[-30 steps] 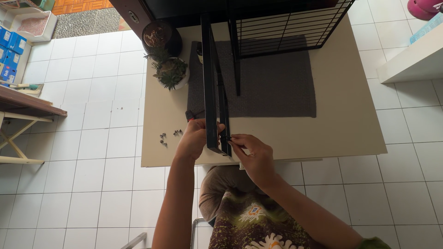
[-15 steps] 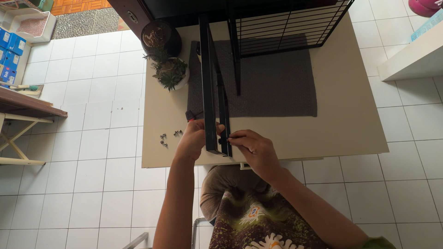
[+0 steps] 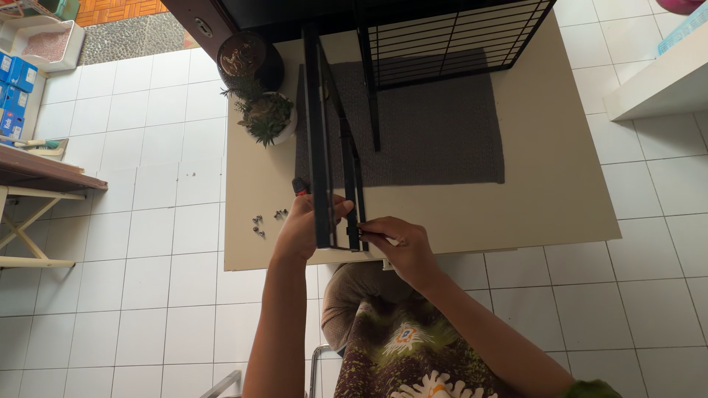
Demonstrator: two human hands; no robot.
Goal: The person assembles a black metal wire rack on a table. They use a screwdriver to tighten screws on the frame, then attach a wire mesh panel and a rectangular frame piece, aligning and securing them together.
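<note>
A black metal frame (image 3: 324, 140) stands on edge on the beige table (image 3: 560, 191), running from the table's front towards the back. My left hand (image 3: 306, 225) grips its near end from the left. My right hand (image 3: 402, 247) presses against the frame's near right corner, fingers pinched on a small part that I cannot make out. Several small screws (image 3: 262, 223) lie on the table just left of my left hand. A red-handled tool (image 3: 299, 186) pokes out behind the left hand.
A grey mat (image 3: 435, 140) lies under the frame. A black wire cage panel (image 3: 457, 37) stands at the back right. A potted succulent (image 3: 267, 118) and a dark round pot (image 3: 247, 59) sit at the back left corner. White tiled floor surrounds the table.
My right hand has shifted slightly along the frame's near corner. The frame and left hand stay put.
</note>
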